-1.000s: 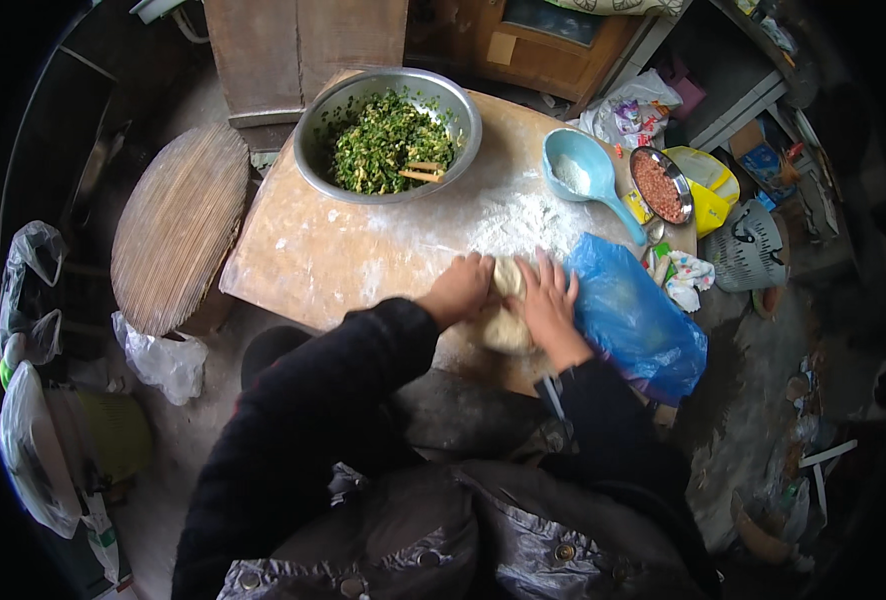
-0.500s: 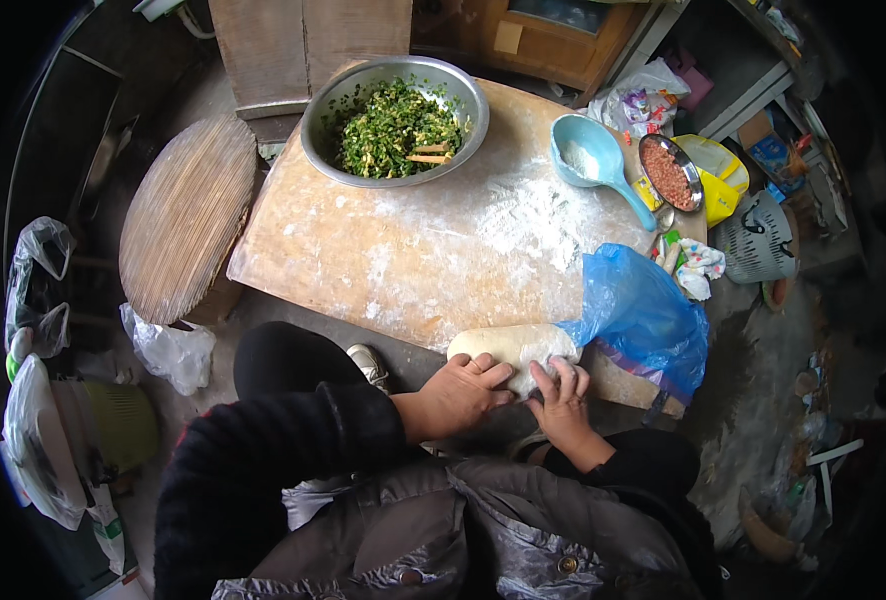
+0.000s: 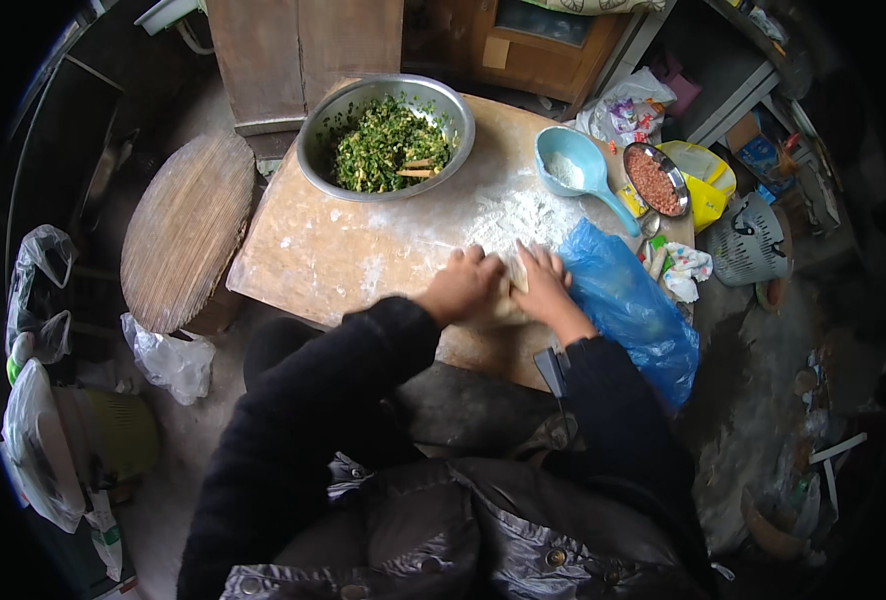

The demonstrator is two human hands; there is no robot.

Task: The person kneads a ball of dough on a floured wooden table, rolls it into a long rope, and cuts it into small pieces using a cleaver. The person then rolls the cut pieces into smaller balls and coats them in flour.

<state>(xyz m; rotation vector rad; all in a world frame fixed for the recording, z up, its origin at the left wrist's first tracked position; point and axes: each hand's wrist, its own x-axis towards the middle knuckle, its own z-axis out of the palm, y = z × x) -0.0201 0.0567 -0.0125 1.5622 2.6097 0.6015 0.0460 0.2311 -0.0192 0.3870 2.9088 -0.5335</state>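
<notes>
A pale lump of dough (image 3: 510, 272) lies on the floury wooden board (image 3: 303, 255), mostly hidden under both hands. My left hand (image 3: 461, 286) is closed over its left side, fingers curled. From the right my right hand (image 3: 546, 287) grips the dough, thumb toward the left hand. Just beyond the fingers spreads a patch of loose flour (image 3: 518, 215). A crumpled blue plastic bag (image 3: 628, 310) lies right beside my right hand and forearm.
A metal bowl (image 3: 308, 150) of chopped greens with chopsticks stands at the far left. At the far right are a blue dipper (image 3: 595, 178) with flour and a dish of minced meat (image 3: 653, 180). A flat grey thing (image 3: 551, 372) is at the near edge. A round wooden lid (image 3: 183, 230) stands left.
Both hands and the dough have moved away from me, from the board's near edge toward the flour patch. My arms are stretched further out, and the hands now cover more of the dough.
</notes>
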